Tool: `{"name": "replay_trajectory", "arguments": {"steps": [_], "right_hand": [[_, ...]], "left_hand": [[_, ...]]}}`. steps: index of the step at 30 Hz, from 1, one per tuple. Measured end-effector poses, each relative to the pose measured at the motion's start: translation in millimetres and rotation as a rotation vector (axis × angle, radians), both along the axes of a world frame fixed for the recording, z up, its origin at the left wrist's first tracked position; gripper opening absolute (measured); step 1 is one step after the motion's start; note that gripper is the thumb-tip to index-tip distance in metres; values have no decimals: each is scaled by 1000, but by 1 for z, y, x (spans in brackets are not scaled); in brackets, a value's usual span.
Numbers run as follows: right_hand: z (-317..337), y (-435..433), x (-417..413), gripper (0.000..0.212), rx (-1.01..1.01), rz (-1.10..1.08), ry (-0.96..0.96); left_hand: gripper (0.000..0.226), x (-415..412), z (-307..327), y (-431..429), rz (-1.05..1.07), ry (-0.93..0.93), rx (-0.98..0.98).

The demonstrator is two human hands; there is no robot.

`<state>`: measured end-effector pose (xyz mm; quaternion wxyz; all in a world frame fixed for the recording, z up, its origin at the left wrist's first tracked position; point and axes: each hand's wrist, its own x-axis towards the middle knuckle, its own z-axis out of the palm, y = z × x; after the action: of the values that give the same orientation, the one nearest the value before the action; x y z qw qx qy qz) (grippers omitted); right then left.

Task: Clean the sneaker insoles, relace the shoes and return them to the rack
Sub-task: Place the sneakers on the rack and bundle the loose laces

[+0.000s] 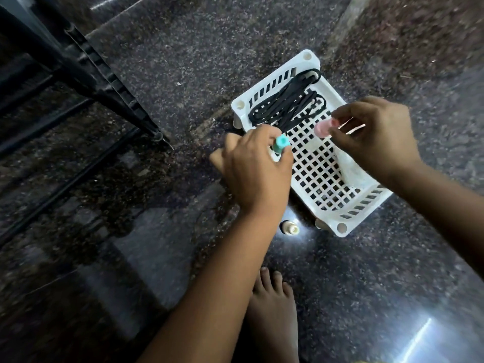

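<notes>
Over white basket point(340, 226) w/ black laces point(285, 106): left hand point(255, 166) is gripping teal-capped item point(282, 142), right hand point(377, 134) is pinching pink item point(322, 128).

White lattice tray point(337, 226), black laces point(285, 106), teal cap point(282, 141), perhaps pink cap point(322, 128).

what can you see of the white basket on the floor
The white basket looks like plastic: a shallow rectangular tray with a square-grid bottom, slotted end walls and round sockets at its corners. It stands on short feet on the dark speckled floor, set diagonally. Black laces lie coiled at its far end. Both hands hover above it.
</notes>
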<state>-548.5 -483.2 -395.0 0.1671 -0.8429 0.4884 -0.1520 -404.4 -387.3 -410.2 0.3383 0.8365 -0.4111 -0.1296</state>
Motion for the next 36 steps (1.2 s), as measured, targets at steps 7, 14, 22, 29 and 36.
{"name": "replay_trajectory", "arguments": {"steps": [7,14,22,29,36], "right_hand": [[-22,-12,7,16,-4,99,90],[-28,-19,11,22,-55,122,228],[-29,-28,11,20,-87,95,264],[-17,-26,13,31,-92,99,315],[41,70,25,27,181,309,387]], "left_hand": [[29,-10,-18,-14,-115,-35,111],[28,-9,-21,-19,-146,-90,200],[27,-9,-28,-19,-123,-112,177],[44,-2,-33,-12,-135,-100,98],[16,4,-57,63,-38,49,-150]]}}
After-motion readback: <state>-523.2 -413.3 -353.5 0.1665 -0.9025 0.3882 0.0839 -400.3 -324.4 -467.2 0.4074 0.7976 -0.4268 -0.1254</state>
